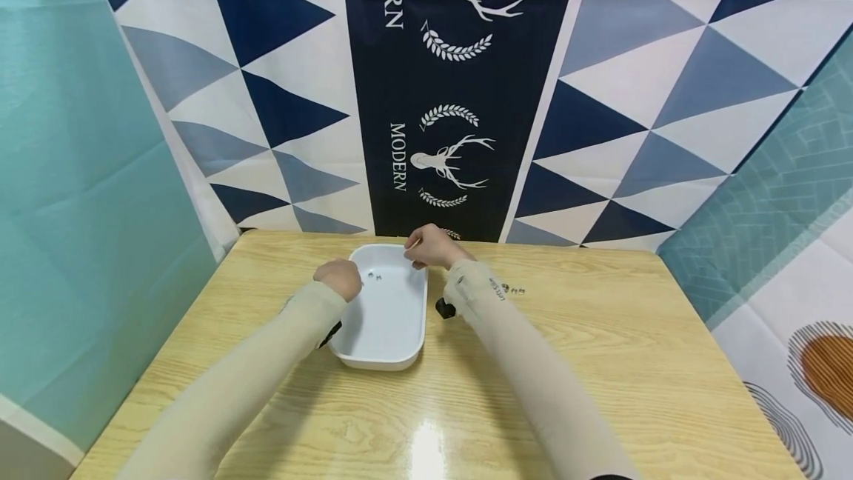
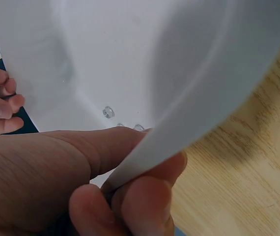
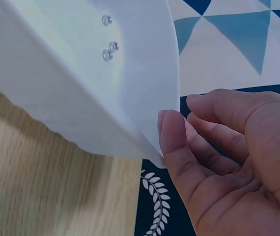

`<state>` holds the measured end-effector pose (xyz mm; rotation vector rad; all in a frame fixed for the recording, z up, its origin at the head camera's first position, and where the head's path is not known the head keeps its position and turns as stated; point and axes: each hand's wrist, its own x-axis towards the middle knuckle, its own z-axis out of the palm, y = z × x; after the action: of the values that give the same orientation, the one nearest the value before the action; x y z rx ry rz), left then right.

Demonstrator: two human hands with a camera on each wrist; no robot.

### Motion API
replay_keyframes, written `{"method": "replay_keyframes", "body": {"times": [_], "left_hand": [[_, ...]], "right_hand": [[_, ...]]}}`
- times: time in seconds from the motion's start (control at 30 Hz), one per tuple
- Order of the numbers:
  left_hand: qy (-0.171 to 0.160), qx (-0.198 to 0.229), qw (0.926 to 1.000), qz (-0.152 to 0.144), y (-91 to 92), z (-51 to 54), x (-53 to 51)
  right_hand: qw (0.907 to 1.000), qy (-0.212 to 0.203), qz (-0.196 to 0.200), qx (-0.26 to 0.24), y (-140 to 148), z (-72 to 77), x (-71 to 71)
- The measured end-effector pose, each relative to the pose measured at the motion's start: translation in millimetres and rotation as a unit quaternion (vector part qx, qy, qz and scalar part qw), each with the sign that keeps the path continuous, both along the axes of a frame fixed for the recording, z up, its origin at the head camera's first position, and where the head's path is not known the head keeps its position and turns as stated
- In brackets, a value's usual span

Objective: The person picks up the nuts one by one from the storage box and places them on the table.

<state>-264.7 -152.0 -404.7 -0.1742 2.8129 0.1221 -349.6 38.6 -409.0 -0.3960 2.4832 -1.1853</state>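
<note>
A white rectangular tray [image 1: 381, 321] lies between both hands near the back of the table. My left hand [image 1: 340, 278] grips its left rim, thumb inside and fingers curled under the outside, as the left wrist view shows. At the far right corner is my right hand [image 1: 433, 245]. Its thumb [image 3: 172, 132] lies on the corner rim and the other fingers curl outside it; how firmly they hold cannot be seen. Inside the tray sit three small clear studs, one stud [image 3: 107, 20] apart from the other two [image 3: 109, 51].
More small shiny pieces [image 1: 514, 290] lie on the wooden table [image 1: 586, 361], right of the tray beside my right forearm. A patterned cloth [image 1: 440, 95] hangs at the table's back edge, close behind the tray. A black wrist device [image 1: 445, 308] sits under my right wrist.
</note>
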Motion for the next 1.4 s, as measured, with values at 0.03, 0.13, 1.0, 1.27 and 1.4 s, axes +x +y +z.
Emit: {"method": "replay_keyframes", "body": {"times": [0.03,0.13,1.0,1.27,1.4], "left_hand": [[0.002,0.0,1.0,-0.001,-0.1,0.4,0.7],[0.005,-0.001,1.0,-0.002,-0.4,0.6,1.8],[-0.005,-0.019,0.9997,0.012,-0.4,-6.3,-7.1],[-0.002,-0.016,0.9997,0.017,0.2,-4.2,-5.8],[0.003,-0.012,0.9997,0.021,0.5,-3.9,-5.5]], "right_hand": [[1.0,-0.002,0.0,-0.002,-1.4,-1.4,-0.3],[0.9999,-0.004,0.001,-0.01,-6.2,-4.7,-0.9],[0.9984,-0.056,0.003,-0.013,-45.7,-26.4,-3.5],[0.9988,-0.049,-0.004,-0.002,-53.2,-32.5,-2.1],[0.9985,-0.05,-0.021,0.012,-57.5,-35.5,-2.9]]}}
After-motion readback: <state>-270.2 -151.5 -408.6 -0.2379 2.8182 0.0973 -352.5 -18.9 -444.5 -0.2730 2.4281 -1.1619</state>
